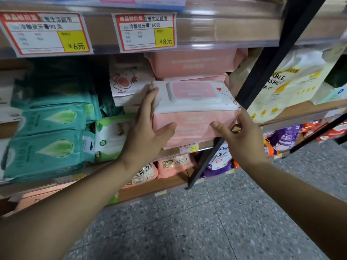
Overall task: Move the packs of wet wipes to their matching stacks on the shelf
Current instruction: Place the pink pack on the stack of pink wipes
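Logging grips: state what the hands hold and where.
Both hands hold the pink pack: left hand on its left end, right hand on its lower right corner.

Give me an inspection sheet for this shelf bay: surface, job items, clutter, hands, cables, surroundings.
Surface: wooden shelf in a black frame, packed with goods.
Job's things: pink pack, white flip lid up, at the front of the pink stack; teal packs stacked at left; duck pack behind.
Clutter: green-white pack between the teal packs and the pink pack.
Grippers: left hand and right hand each grip one end of the pink pack.
Cables: nothing seen.
Surroundings: price tags above, detergent bags on the shelf below, speckled floor.
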`<state>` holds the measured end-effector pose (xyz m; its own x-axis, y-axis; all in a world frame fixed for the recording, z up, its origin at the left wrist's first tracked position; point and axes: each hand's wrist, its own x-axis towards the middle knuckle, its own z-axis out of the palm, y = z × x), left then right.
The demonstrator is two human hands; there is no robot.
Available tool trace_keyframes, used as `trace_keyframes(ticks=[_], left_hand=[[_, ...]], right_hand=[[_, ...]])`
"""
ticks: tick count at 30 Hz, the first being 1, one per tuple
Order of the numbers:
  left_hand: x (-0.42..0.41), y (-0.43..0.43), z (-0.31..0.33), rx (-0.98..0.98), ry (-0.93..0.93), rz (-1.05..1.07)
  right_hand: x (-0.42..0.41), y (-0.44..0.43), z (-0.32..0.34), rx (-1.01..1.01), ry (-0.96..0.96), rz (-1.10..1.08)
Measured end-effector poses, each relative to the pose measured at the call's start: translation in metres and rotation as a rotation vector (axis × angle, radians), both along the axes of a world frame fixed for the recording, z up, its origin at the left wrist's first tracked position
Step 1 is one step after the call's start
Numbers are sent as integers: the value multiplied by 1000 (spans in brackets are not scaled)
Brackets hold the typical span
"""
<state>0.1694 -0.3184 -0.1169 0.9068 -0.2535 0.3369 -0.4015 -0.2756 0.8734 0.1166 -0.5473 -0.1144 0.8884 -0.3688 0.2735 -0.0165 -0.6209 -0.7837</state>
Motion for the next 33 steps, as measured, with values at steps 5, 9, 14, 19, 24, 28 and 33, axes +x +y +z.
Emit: trace_keyframes(ticks=[5, 9, 14, 19, 24, 28, 33], left_hand=[[1, 1, 2, 47, -24, 19], [-2, 8, 2, 222, -126, 11], [-3, 8, 4, 313, -114, 20], [-5, 3, 6, 317, -116, 51], [-5, 0, 8, 295, -117, 43], [3, -3, 10, 310, -126, 36], [13, -5, 8, 348, -148, 31]], right_hand=[[2, 1, -6, -156, -84, -185], [-1, -3, 0, -498, -206, -106], [5, -9, 5, -707, -213, 9], [8, -15, 6, -766, -206, 34], [11, -20, 6, -797, -201, 29], [16, -26, 4, -762, -214, 18], [22, -30, 1, -722, -210, 42]])
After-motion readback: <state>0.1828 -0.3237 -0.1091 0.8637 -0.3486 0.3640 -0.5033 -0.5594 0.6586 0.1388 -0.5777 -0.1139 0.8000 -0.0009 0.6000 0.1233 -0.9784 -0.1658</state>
